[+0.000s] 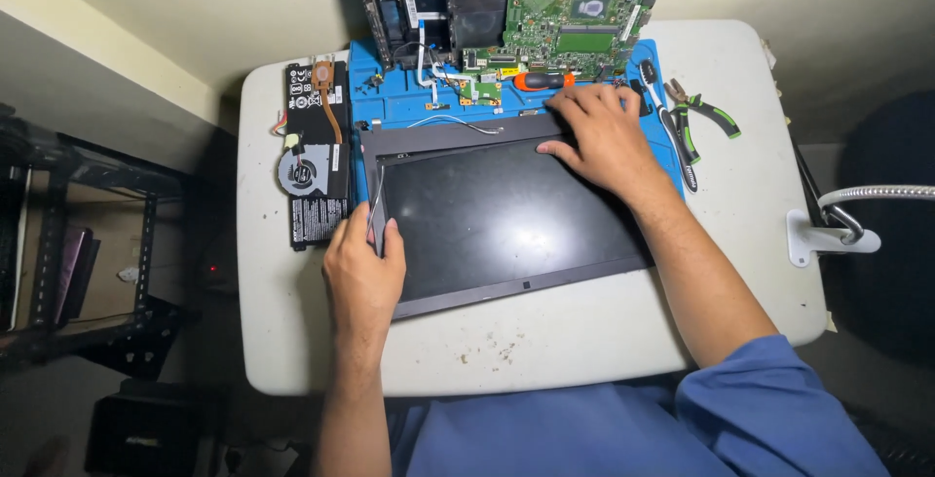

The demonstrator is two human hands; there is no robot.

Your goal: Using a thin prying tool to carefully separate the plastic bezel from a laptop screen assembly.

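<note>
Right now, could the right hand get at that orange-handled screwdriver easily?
Probably yes. The right hand rests on the screen panel just below the screwdriver, with nothing between them.

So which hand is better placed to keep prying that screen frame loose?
Probably the left hand: it already grips the screen panel's left edge, while the right hand lies flat on the top corner.

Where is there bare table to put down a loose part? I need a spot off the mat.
Free: the white table strip between the laptop screen panel and the near edge, and the right side past the pliers. Crowded: the blue mat under the open laptop base, and the left, taken by the battery and fan.
</note>
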